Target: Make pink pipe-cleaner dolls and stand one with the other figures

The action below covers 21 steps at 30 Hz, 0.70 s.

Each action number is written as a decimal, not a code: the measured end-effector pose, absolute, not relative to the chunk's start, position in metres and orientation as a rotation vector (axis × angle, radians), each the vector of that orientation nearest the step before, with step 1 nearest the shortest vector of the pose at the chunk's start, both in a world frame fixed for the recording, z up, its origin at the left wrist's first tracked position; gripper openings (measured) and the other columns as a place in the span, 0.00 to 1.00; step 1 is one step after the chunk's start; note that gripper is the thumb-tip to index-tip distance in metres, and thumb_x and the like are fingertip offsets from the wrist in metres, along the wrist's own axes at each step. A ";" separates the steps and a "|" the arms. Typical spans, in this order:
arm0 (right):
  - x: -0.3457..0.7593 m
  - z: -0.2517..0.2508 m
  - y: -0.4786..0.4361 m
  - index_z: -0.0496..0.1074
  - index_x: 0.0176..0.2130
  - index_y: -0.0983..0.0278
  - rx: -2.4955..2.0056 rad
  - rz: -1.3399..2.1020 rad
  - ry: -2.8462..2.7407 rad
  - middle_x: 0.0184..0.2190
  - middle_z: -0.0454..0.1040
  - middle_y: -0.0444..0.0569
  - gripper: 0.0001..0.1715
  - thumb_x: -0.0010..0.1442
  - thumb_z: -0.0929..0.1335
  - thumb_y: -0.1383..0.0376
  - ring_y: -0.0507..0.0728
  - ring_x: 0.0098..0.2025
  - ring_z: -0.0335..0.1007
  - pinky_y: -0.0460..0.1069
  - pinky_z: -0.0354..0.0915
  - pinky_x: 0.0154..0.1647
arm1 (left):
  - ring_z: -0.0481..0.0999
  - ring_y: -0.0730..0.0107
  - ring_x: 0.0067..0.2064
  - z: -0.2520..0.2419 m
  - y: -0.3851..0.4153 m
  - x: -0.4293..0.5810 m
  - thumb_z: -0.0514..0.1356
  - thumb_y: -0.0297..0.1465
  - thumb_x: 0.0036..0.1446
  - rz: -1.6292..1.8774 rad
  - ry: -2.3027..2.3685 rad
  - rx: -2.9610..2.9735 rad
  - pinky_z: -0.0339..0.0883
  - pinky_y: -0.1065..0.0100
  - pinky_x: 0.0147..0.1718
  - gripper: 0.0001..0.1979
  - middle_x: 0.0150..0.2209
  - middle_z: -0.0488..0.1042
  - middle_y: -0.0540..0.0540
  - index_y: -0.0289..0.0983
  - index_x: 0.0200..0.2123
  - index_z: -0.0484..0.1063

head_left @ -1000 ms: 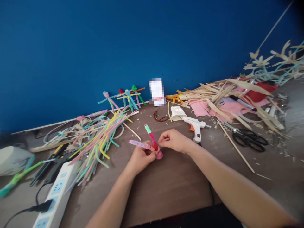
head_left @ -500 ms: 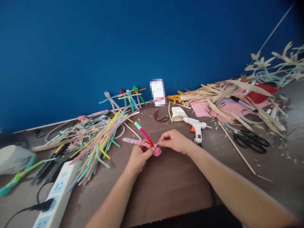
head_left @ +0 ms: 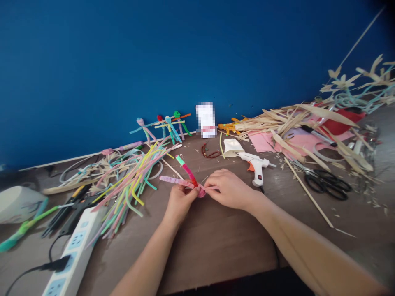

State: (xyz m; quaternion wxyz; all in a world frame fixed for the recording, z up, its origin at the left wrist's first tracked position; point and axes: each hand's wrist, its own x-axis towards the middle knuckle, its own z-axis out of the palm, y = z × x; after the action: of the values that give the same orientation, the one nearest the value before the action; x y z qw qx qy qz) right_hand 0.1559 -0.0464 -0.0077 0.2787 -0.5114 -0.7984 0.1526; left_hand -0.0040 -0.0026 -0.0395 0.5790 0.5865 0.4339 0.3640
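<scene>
My left hand [head_left: 181, 202] grips a small pipe cleaner piece at its crossing. A ribbed pale pink arm [head_left: 173, 180] sticks out to the left, and a red and pink stem [head_left: 187, 172] with a green tip leans up and to the left. My right hand [head_left: 230, 189] pinches the pink coil [head_left: 201, 192] at the join from the right. A thin strand runs from there past my right fingers. The two hands nearly meet, and the fingers hide part of the join.
Loose coloured pipe cleaners lie to the left of my hands, and a white glue gun [head_left: 254, 164] stands to the right. Scissors [head_left: 324, 185], a white power strip [head_left: 74, 246], several pipe cleaner figures [head_left: 163, 127] and piled dried leaf strips [head_left: 277, 125] surround the work on the brown table [head_left: 216, 246].
The red and pink stem has tilted from nearly upright toward the left. The pink coil has moved toward my right hand, whose fingers now lie flatter across it.
</scene>
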 end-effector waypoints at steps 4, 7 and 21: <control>0.157 -0.007 -0.049 0.71 0.28 0.63 -1.327 0.333 -2.227 0.26 0.72 0.47 0.10 0.55 0.61 0.69 0.53 0.31 0.63 0.49 0.52 0.37 | 0.65 0.75 0.24 -0.040 -0.003 -0.005 0.59 0.28 0.41 0.798 0.992 1.506 0.60 0.73 0.26 0.05 0.20 0.67 0.51 0.33 0.20 0.65; 0.158 -0.006 -0.048 0.71 0.28 0.63 -1.340 0.330 -2.151 0.25 0.69 0.47 0.09 0.54 0.62 0.68 0.53 0.32 0.61 0.48 0.53 0.37 | 0.64 0.76 0.23 -0.036 -0.005 -0.004 0.58 0.27 0.41 0.777 0.955 1.598 0.59 0.73 0.25 0.05 0.19 0.66 0.52 0.33 0.19 0.65; 0.164 -0.025 -0.032 0.68 0.21 0.68 -1.240 1.550 -1.281 0.17 0.66 0.40 0.09 0.42 0.69 0.63 0.47 0.21 0.57 0.43 0.53 0.25 | 0.65 0.74 0.26 -0.031 -0.012 -0.010 0.61 0.29 0.41 0.683 0.815 1.610 0.59 0.72 0.26 0.05 0.23 0.67 0.49 0.33 0.21 0.67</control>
State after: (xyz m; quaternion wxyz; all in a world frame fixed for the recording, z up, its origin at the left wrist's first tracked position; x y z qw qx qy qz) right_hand 0.1635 -0.0321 -0.0251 0.3801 -0.4855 -0.5015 0.6068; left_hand -0.0097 -0.0124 -0.0306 0.5696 0.6859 0.3472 0.2908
